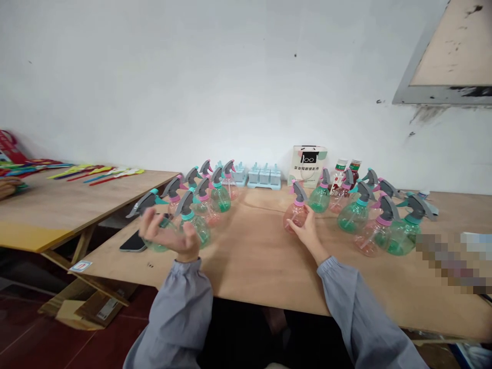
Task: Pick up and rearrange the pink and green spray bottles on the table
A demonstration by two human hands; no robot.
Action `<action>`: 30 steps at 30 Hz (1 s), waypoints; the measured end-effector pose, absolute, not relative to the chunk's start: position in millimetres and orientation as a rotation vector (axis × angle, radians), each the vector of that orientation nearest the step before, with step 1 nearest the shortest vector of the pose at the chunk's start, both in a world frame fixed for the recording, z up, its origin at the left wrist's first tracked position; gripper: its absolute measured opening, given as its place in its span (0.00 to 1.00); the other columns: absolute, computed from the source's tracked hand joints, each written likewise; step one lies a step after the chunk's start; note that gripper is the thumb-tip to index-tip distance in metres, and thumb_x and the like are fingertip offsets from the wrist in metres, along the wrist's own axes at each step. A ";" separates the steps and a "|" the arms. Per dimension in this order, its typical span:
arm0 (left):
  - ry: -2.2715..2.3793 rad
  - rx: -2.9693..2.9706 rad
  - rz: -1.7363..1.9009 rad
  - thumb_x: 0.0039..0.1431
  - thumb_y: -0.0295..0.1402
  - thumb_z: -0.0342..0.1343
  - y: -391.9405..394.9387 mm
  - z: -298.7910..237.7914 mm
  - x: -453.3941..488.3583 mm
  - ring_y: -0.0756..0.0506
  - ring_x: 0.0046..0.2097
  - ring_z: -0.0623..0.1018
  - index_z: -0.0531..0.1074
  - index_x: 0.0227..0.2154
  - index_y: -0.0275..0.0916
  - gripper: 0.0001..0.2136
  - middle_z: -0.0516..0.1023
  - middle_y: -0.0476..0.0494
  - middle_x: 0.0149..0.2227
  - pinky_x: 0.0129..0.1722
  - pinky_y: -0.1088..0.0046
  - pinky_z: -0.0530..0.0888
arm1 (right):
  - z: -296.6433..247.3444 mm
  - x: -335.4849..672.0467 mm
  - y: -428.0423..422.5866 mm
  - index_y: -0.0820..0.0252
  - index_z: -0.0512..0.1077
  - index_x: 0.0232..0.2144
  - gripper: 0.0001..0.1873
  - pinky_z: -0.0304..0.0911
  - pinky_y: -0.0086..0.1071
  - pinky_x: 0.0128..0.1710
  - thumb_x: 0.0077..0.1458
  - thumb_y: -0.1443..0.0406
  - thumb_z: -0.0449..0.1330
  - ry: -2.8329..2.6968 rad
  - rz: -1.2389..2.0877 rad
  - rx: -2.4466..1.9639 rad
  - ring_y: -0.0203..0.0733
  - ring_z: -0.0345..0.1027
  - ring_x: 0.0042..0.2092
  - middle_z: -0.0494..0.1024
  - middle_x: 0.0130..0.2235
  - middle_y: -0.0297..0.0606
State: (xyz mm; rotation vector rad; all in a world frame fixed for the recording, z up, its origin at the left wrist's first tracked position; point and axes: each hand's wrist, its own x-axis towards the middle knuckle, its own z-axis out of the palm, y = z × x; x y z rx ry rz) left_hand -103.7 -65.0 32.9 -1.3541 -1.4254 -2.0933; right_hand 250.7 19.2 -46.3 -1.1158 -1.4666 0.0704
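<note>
Left: upright spray bottles; left hand in front, fingers spread, apparently empty. Centre: pink bottle, held in right hand, at surface. Right: second bottle group. Apparently midway: two groups standing, one bottle unreleased.

Round translucent pink plastic spray bottle with a grey trigger head upright at the light-brown wooden table, right hand gripping it, blurred left hand raised with fingers apart to its left, green and pink spray bottles clustered either side of it, white printed box behind it
</note>
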 end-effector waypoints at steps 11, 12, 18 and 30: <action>-1.364 -2.402 -2.764 0.35 0.31 0.75 -23.2 49.3 89.2 0.35 0.62 0.68 0.68 0.51 0.40 0.36 0.73 0.37 0.51 0.64 0.58 0.59 | -54.3 211.6 -9.7 0.61 0.55 0.61 0.45 0.65 0.55 0.58 0.47 0.53 0.68 -1.782 0.046 -1.029 0.59 0.65 0.57 0.66 0.55 0.54; -1.351 -2.378 -2.809 0.38 0.30 0.73 -17.0 47.7 94.4 0.37 0.60 0.70 0.68 0.51 0.41 0.34 0.73 0.38 0.50 0.63 0.60 0.61 | -52.8 213.3 -10.7 0.61 0.55 0.61 0.44 0.64 0.55 0.58 0.48 0.53 0.68 -1.824 0.045 -1.013 0.60 0.65 0.58 0.66 0.56 0.54; -1.460 -2.219 -2.895 0.48 0.30 0.67 -2.8 38.1 77.7 0.46 0.52 0.75 0.67 0.48 0.44 0.24 0.74 0.43 0.49 0.56 0.68 0.67 | -39.0 271.3 23.6 0.60 0.59 0.57 0.26 0.57 0.55 0.63 0.62 0.53 0.54 -1.355 -0.142 -1.144 0.54 0.62 0.59 0.66 0.55 0.52; -1.473 -2.148 -3.340 0.44 0.32 0.67 -7.6 50.3 54.1 0.42 0.51 0.79 0.75 0.38 0.41 0.15 0.82 0.46 0.39 0.50 0.68 0.72 | -52.6 317.4 105.5 0.74 0.49 0.63 0.47 0.45 0.65 0.65 0.56 0.46 0.59 -1.204 -0.321 -1.380 0.67 0.46 0.68 0.55 0.64 0.69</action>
